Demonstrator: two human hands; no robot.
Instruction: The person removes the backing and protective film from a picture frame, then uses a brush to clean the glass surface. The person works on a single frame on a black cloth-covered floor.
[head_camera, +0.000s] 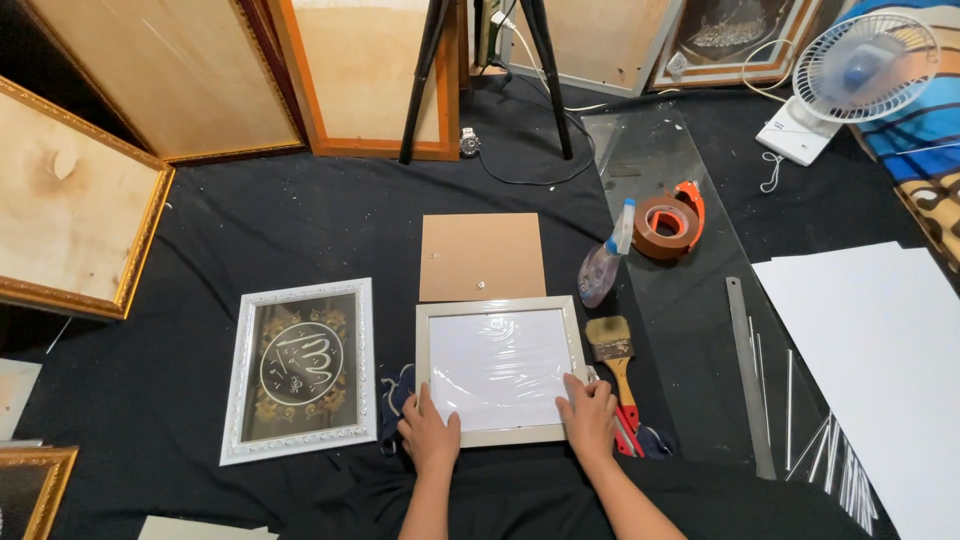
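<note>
Two hands rest flat on the near edge of a small white picture frame (500, 370) that lies on the dark floor cloth (200, 230). The left hand (430, 432) presses its lower left corner with fingers spread and open; the right hand (590, 412) lies open on the lower right corner, so the frame is pinned from both sides and cannot slide. A glossy sheet fills the frame, possibly glass or plastic film; the glare makes it hard to tell. A brown backing board (482, 256) lies just beyond the frame. Within reach on the right are a paintbrush (612, 348), a spray bottle (603, 262) and a tape dispenser (668, 222). A finished framed artwork (298, 368) lies to the left.
</note>
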